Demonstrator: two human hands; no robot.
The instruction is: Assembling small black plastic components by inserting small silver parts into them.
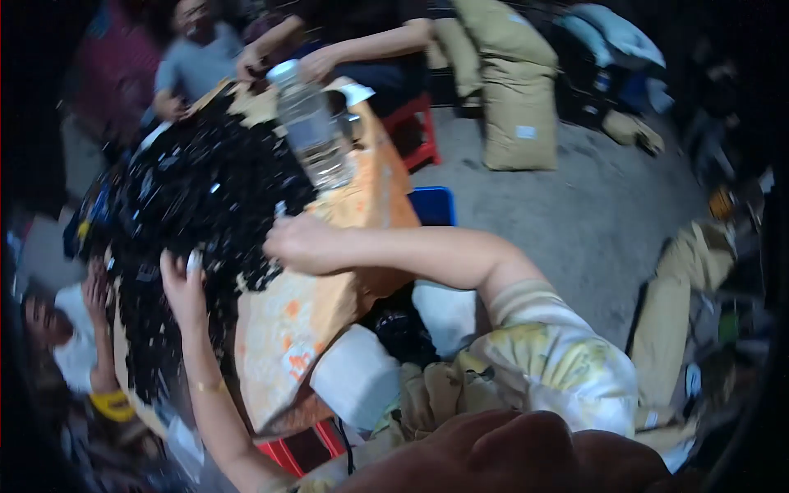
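A broad heap of small black glossy pieces (205,193) covers much of the table (275,329); their exact kind is too blurred to tell. My left hand (186,283) reaches over the near part of the heap, its thumb and finger apart. A small whitish bit shows at one fingertip; whether it is held or worn is unclear. At the heap's right edge my right hand (306,244) is closed, fingers bent together with a pale tip showing. What it pinches, if anything, is hidden. Beyond my right hand stands a large clear bottle (312,131) with a pale cap.
Other people sit round the table, one reaching in with both arms (362,49) at the far side. A red stool (423,135) and a blue bin (433,204) stand right of the table. Stuffed tan sacks (520,115) lie on the grey floor (567,205).
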